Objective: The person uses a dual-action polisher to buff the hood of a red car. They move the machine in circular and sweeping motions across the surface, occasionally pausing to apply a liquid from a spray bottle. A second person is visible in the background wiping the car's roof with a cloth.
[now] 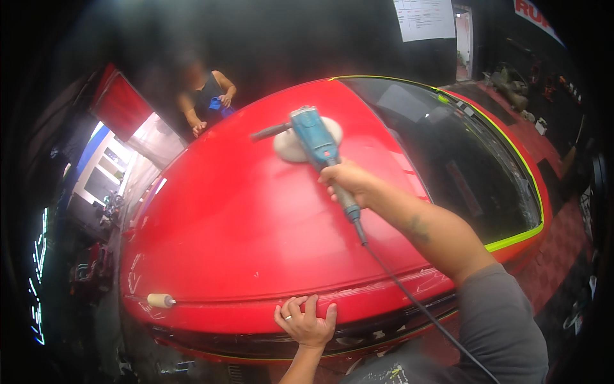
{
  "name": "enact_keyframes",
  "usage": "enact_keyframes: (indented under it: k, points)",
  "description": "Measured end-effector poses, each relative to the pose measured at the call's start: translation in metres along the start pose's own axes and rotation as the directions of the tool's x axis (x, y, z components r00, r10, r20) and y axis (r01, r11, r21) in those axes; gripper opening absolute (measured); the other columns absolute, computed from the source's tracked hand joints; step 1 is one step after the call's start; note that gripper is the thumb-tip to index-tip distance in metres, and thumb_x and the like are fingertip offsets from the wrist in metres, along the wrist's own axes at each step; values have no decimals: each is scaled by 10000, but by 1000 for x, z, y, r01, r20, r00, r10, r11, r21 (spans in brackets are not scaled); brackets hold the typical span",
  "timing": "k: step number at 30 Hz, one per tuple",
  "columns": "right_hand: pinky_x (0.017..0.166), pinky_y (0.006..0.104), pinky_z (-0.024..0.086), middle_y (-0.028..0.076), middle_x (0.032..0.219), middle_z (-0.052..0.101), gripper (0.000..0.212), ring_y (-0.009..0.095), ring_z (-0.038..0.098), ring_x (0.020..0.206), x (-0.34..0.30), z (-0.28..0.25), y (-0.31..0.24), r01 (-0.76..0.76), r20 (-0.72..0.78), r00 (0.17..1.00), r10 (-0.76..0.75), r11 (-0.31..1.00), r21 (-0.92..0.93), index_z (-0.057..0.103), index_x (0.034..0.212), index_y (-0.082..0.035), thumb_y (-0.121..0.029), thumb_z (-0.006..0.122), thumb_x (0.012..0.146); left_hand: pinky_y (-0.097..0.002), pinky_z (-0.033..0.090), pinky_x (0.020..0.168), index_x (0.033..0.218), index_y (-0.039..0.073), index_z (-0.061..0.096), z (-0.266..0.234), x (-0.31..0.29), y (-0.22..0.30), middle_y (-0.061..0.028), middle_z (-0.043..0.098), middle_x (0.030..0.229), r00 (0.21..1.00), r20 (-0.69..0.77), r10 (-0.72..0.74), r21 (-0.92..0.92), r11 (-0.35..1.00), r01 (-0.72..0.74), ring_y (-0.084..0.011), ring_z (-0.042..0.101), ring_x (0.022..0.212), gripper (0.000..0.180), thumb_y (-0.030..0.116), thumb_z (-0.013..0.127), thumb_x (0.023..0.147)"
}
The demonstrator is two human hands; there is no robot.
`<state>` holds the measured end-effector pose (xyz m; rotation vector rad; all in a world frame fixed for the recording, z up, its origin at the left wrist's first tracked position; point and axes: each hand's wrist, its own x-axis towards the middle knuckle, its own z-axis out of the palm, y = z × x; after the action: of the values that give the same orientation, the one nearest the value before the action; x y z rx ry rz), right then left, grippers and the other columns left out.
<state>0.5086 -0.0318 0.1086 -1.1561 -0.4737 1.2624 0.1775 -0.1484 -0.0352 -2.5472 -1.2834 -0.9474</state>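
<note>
In my right hand (345, 184) is the rear grip of a teal power polisher (313, 136), fingers wrapped round it. The polisher's round white pad (292, 147) rests on the red car roof (236, 217), toward the far side. A dark side handle (271, 131) sticks out to its left, with nobody's hand on it. From the grip's end a black cord (409, 291) runs down across the roof edge beside my arm. My left hand (307, 322) lies on the near roof edge, fingers spread, a ring on one finger, holding nothing.
A small cream bottle (160, 300) lies on its side at the roof's near left. Yellow-green tape (517, 237) borders the dark glass (470, 166) on the right. Across the car, a person (209, 96) holds a blue cloth (220, 105), one hand near the roof edge.
</note>
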Motion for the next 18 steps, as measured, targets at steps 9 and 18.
enact_keyframes:
  k: [9, 18]
  points:
    - [468, 377, 532, 92, 844, 588, 427, 170, 596, 604, 8, 105, 37, 1, 200, 979, 28, 989, -148, 472, 1214, -44, -87, 784, 924, -638, 325, 1149, 1054, 124, 801, -2, 4, 1, -93, 642, 1101, 1000, 7, 11, -23, 1000, -11, -309, 590, 1149, 572, 668, 659, 955]
    - [491, 389, 537, 111, 909, 581, 607, 181, 602, 644, -3, 160, 66, -7, 194, 980, 45, 981, -192, 374, 1343, -73, -345, 784, 988, -631, 345, 1136, 1064, 97, 807, -9, 7, 1, -126, 617, 1075, 1000, 18, 25, -4, 1000, -25, -344, 588, 1137, 537, 609, 736, 919]
